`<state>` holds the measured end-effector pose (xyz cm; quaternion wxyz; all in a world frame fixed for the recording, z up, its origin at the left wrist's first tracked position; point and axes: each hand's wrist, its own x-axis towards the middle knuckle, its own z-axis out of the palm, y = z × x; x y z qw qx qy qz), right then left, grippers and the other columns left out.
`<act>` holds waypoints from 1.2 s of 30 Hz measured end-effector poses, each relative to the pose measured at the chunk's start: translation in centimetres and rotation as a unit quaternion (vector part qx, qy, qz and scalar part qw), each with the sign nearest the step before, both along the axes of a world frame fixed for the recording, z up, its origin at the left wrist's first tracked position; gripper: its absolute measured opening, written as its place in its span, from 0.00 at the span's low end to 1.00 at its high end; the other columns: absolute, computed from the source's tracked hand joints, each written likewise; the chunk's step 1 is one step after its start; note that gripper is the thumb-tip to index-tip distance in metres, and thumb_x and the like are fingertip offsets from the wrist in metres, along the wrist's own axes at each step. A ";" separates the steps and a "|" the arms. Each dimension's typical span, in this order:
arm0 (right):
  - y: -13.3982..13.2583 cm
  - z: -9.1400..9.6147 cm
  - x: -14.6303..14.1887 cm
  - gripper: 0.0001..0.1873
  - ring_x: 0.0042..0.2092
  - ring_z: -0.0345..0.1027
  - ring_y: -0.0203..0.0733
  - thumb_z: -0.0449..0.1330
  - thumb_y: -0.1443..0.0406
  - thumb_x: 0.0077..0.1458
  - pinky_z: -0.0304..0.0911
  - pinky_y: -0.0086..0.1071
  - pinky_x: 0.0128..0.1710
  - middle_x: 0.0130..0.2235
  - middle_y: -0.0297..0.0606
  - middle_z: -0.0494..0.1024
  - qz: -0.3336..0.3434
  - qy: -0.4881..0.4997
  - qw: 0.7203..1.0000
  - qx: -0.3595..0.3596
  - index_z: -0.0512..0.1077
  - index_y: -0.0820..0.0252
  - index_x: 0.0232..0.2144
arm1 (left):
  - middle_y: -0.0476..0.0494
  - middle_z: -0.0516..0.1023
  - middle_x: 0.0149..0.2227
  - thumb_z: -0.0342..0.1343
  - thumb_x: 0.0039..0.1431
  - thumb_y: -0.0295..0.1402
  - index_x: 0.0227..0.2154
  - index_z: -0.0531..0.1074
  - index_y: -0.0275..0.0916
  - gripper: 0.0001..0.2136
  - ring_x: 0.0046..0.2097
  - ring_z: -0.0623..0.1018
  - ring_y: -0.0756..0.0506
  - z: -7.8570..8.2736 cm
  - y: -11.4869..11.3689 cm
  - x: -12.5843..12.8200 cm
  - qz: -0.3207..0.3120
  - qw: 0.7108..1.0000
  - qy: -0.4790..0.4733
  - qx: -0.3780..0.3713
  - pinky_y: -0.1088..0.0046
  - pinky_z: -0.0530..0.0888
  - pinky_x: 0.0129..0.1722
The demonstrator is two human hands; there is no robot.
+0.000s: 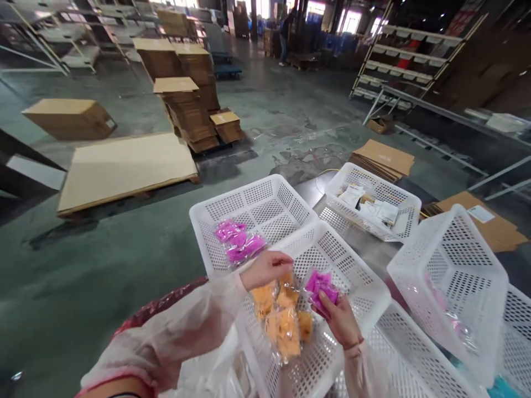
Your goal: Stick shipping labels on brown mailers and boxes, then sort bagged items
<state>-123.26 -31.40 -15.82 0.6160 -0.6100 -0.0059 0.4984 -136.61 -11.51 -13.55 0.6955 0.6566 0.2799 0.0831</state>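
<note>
My right hand (338,316) grips a clear bag of pink pieces (320,286) over the middle white basket (365,290). My left hand (267,267) reaches over that basket's near-left rim, fingers curled and pinching the top of a clear bag of orange pieces (280,320) that lies inside it. Both forearms wear thin translucent sleeves. A second white basket (232,207) to the left holds more bags of pink pieces (239,242).
A third basket (404,196) behind holds white packets. An upended basket (452,276) leans at the right over another basket (415,354). Cardboard stacks (188,105), flat sheets on a pallet (124,166), shelving (410,61) and a distant person (285,38) occupy the warehouse floor.
</note>
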 end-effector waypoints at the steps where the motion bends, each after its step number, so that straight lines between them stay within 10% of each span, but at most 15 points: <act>1: -0.3 0.0 -0.6 0.28 0.35 0.75 0.40 0.75 0.54 0.35 0.71 0.33 0.36 0.36 0.37 0.81 0.022 -0.005 1.000 0.008 0.73 0.59 0.38 | 0.42 0.81 0.35 0.62 0.48 0.38 0.37 0.79 0.34 0.15 0.35 0.76 0.46 -0.3 -1.4 0.2 -0.025 1.000 -0.001 0.016 0.72 0.71 0.36; 6: -2.5 0.3 -1.4 0.29 0.41 0.75 0.46 0.71 0.53 0.43 0.73 0.38 0.37 0.43 0.43 0.79 0.087 -0.084 0.993 0.011 0.70 0.58 0.46 | 0.47 0.77 0.24 0.56 0.53 0.35 0.26 0.79 0.35 0.10 0.28 0.72 0.49 -0.1 -3.8 1.0 -0.078 0.995 -0.011 0.065 0.74 0.67 0.29; 14: -2.5 1.7 4.6 0.35 0.33 0.74 0.47 0.73 0.47 0.29 0.74 0.39 0.27 0.35 0.40 0.77 -0.006 -0.214 0.973 -0.082 0.71 0.61 0.37 | 0.58 0.55 0.10 0.62 0.51 0.34 0.13 0.58 0.39 0.20 0.16 0.55 0.56 2.7 7.0 3.7 0.241 0.969 0.025 -0.046 0.77 0.50 0.18; 24: -4.9 1.8 4.3 0.26 0.39 0.73 0.50 0.67 0.46 0.40 0.69 0.43 0.44 0.33 0.42 0.80 0.092 -0.260 0.957 -0.089 0.76 0.62 0.32 | 0.58 0.56 0.13 0.59 0.54 0.30 0.17 0.60 0.39 0.15 0.17 0.57 0.55 0.4 8.8 3.7 0.261 0.959 0.018 -0.105 0.77 0.50 0.17; 36: -5.4 0.3 3.7 0.22 0.35 0.72 0.48 0.65 0.47 0.43 0.67 0.40 0.38 0.32 0.40 0.80 0.126 -0.327 0.932 -0.088 0.75 0.59 0.30 | 0.60 0.56 0.14 0.58 0.56 0.30 0.19 0.61 0.38 0.14 0.16 0.56 0.57 -0.4 10.7 2.8 0.292 0.950 0.029 -0.105 0.79 0.50 0.16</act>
